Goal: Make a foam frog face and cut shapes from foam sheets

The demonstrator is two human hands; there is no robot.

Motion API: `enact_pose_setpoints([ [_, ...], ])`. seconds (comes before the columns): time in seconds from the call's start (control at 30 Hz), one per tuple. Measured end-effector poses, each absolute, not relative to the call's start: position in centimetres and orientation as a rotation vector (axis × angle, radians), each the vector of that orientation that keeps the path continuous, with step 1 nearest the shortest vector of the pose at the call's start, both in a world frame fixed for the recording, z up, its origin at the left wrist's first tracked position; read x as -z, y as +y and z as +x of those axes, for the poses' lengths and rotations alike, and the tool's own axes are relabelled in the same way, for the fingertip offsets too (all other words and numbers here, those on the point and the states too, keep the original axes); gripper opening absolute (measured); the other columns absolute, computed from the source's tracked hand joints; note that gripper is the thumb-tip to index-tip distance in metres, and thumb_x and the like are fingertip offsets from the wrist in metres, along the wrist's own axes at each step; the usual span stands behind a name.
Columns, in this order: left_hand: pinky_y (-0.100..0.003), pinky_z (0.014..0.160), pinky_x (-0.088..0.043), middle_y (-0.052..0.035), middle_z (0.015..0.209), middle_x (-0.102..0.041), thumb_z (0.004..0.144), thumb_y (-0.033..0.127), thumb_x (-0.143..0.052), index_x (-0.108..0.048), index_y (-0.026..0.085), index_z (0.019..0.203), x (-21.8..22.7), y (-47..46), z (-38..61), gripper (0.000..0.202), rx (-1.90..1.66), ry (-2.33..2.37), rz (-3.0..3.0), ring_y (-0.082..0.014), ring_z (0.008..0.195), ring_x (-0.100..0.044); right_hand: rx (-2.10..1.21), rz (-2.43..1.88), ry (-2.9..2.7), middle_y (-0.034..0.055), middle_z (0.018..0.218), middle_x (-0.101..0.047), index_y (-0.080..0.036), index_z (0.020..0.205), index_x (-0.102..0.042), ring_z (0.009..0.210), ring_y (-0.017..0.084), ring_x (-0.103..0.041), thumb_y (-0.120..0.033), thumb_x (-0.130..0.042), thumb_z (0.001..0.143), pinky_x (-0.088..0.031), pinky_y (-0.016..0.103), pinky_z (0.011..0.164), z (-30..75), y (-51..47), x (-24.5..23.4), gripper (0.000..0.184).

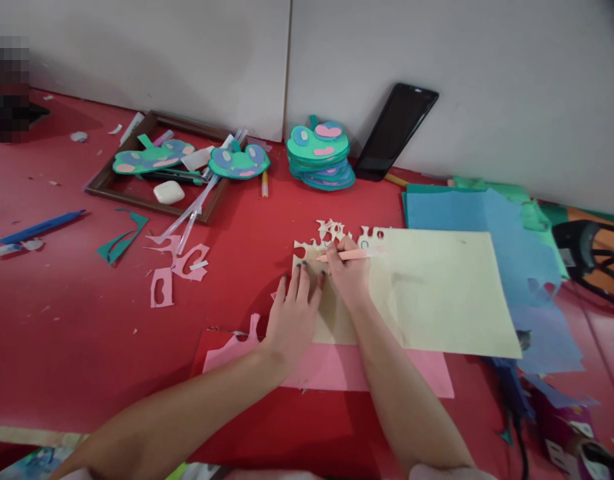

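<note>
My right hand point(349, 267) is closed around an orange-pink pen point(354, 254), its tip down at the upper left part of a pale yellow sheet point(447, 293). The sheet's top left edge is ragged, with rounded pieces cut out of it. Small outlined shapes show near that edge. Flat on the sheet's left side lies my left hand point(297, 310), fingers stretched out and holding nothing. Under the yellow sheet, a pink sheet point(337, 370) sticks out along the bottom.
Behind stand a stack of green frog-like cutouts point(319, 157) and a leaning phone point(399, 130). A brown frame point(151, 200) with tools and an eraser point(169, 192) sits left, near pink scraps point(161, 288) and a blue pen point(41, 228). Blue sheets point(527, 267) lie right.
</note>
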State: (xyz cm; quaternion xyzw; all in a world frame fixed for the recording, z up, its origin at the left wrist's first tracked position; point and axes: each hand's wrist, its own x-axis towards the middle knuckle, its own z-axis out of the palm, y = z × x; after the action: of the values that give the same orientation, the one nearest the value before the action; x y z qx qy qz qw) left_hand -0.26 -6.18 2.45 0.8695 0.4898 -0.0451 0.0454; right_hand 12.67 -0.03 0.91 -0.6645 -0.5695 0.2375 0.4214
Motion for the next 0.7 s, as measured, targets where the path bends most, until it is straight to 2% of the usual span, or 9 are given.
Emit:
enact_pose_setpoints([
  [0.17,-0.046,0.105,-0.033,-0.0188,0.143,-0.035,0.083,0.008,-0.036,-0.033,0.013,0.139,-2.38,-6.22,-0.26,0.056,0.148,1.506,2.665,-0.0317,0.133,-0.030,-0.559,-1.698,-1.412,-0.0060,0.046,-0.045,-0.023,0.060,-0.034,0.044,0.011,-0.046,-0.031,-0.046,0.085,-0.036,0.024,0.049,12.60,0.03,-1.01,0.029],
  [0.47,-0.046,0.105,-0.034,-0.0184,0.142,-0.036,0.084,0.009,-0.034,-0.032,0.014,0.139,-2.20,-6.28,-0.26,0.056,0.158,1.523,2.713,-0.0312,0.132,-0.032,-0.628,-1.647,-1.381,-0.0061,0.047,-0.049,-0.023,0.064,-0.037,0.046,0.011,-0.050,-0.038,-0.047,0.087,-0.039,0.024,0.051,12.45,0.00,-1.29,0.030],
  [0.7,-0.045,0.104,-0.035,-0.0189,0.142,-0.035,0.085,0.008,-0.031,-0.033,0.014,0.139,-2.27,-6.23,-0.27,0.054,0.169,1.525,2.713,-0.0306,0.132,-0.033,-0.660,-1.637,-1.354,-0.0054,0.049,-0.053,-0.023,0.064,-0.039,0.049,0.011,-0.054,-0.037,-0.049,0.086,-0.042,0.024,0.053,12.48,0.13,-1.23,0.029],
])
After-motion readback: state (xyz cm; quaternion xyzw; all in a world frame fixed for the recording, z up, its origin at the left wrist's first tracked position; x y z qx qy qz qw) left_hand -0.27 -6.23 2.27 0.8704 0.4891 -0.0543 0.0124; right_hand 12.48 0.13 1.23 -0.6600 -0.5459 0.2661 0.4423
